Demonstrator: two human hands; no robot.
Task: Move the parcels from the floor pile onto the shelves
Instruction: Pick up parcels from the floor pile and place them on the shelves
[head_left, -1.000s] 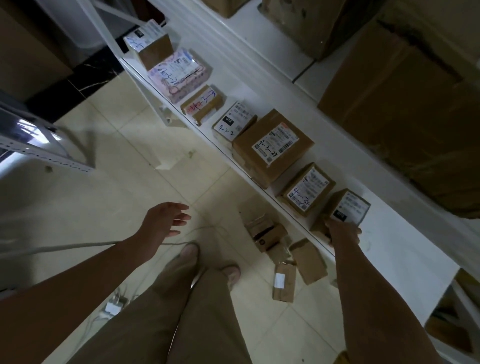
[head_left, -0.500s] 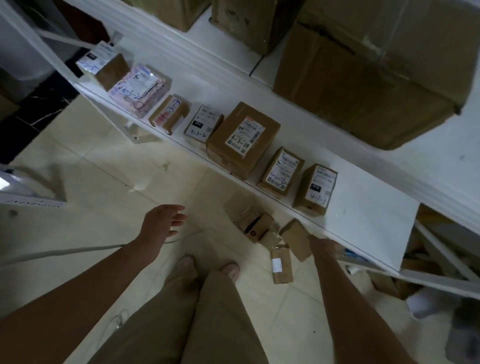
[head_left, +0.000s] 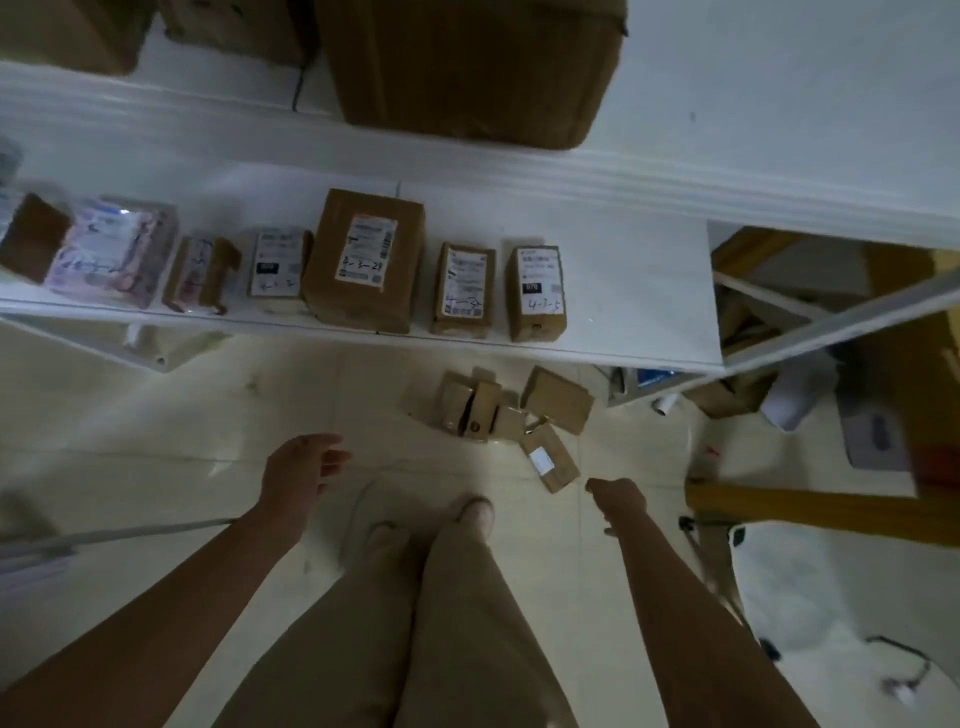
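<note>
Your right hand hangs low, fingers loosely curled and empty, just beside the near, white-labelled parcel of the floor pile. The pile lies on the tiles just below the front edge of the shelf. Your left hand floats to the left, fingers relaxed and spread, holding nothing. The small cardboard boxes look light and stiff, though their taped faces may be slick. A one-handed grip across the two long sides should serve, thumb opposite fingers. A second ago that right hand was up on the shelf, on the rightmost shelved box. It has since let go and dropped toward the pile, while the left has hardly shifted.
</note>
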